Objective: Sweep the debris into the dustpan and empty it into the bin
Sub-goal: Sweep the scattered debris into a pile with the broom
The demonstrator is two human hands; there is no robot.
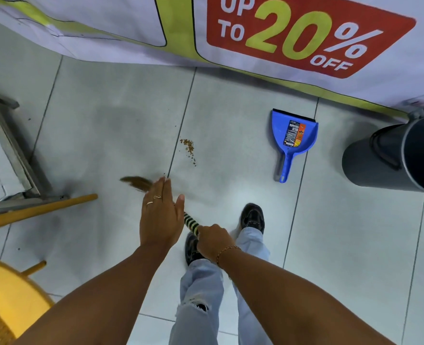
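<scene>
While I sweep: my right hand (212, 241) is closed around the striped handle of the broom (192, 224).
Left hand: my left hand (160, 217) is flat and open above the handle, fingers together, and holds nothing.
Bristles: the brown head (137, 183) is blurred, low on the tile floor (231, 185), a little left of the pile.
Debris: the brown crumbs (188, 148) lie in a small line on the floor, between the broom and the dustpan, not yet collected.
Dustpan: the blue dustpan (292, 138) lies flat and looks empty, apart from the crumbs.
Bin: the grey bin (390, 155) stands to the right of the dustpan.
Progress: I judge it an early stage; gathering, filling the dustpan and emptying it are all left.
</scene>
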